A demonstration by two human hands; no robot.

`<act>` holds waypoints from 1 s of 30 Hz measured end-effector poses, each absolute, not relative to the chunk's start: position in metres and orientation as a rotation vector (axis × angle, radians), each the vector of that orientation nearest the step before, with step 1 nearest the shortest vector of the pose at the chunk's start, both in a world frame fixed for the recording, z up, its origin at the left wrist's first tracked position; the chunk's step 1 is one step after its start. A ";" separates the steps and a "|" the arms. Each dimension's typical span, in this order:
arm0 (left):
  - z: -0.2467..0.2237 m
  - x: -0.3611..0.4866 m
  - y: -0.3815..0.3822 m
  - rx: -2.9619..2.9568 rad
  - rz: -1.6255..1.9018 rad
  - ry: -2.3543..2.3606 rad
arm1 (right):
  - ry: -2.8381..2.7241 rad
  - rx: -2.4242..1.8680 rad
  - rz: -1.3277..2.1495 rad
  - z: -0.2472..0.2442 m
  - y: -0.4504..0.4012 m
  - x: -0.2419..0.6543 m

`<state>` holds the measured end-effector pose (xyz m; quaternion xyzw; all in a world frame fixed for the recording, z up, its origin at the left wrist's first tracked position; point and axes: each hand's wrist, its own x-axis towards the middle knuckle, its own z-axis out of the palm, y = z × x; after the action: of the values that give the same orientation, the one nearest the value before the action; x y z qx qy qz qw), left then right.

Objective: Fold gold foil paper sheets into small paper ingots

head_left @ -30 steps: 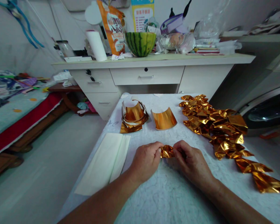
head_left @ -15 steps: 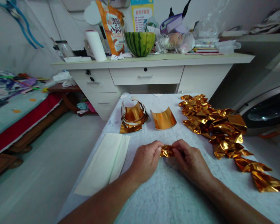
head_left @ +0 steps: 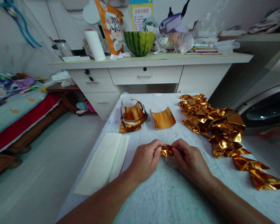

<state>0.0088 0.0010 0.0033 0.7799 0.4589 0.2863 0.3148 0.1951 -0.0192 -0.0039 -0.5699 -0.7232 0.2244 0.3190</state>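
Between my two hands is a small crumpled piece of gold foil paper [head_left: 166, 151], held just above or on the table. My left hand [head_left: 147, 160] pinches its left end, and my right hand [head_left: 190, 158] grips the right end with fingers curled in. The fingertips hide both ends. Beyond my hands, a single curved gold sheet [head_left: 163, 118] lies on the cloth. Left of it sits a stack of curled gold sheets [head_left: 133, 116] with pale undersides. Many twisted gold foil pieces [head_left: 212, 123] lie piled along the right side.
Folded pale paper [head_left: 102, 165] lies at the left of the cloth-covered table [head_left: 154, 199]. A white desk [head_left: 147, 74] stands behind, carrying a half watermelon [head_left: 139, 43], an orange snack bag [head_left: 112, 29] and a paper roll [head_left: 95, 45]. A washing machine [head_left: 266, 105] is at the right, a bed [head_left: 25, 115] at the left.
The view has shifted very slightly. Both hands keep the same hold on the gold foil paper, with almost no visible movement.
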 end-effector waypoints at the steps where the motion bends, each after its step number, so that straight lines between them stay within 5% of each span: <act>1: 0.004 0.009 0.001 2.049 0.765 1.216 | -1.891 -1.484 0.614 -0.003 -0.019 0.195; 13: 0.006 0.006 0.001 2.054 0.764 1.325 | -1.574 -1.339 1.031 -0.001 -0.017 0.204; 30: 0.004 0.008 0.001 2.035 0.796 1.192 | -1.710 -1.409 0.854 -0.007 -0.014 0.204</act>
<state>0.0079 0.0007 0.0038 0.7745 0.4537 0.3029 0.3202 0.2045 -0.0135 -0.0072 -0.5504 -0.6678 0.3335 0.3740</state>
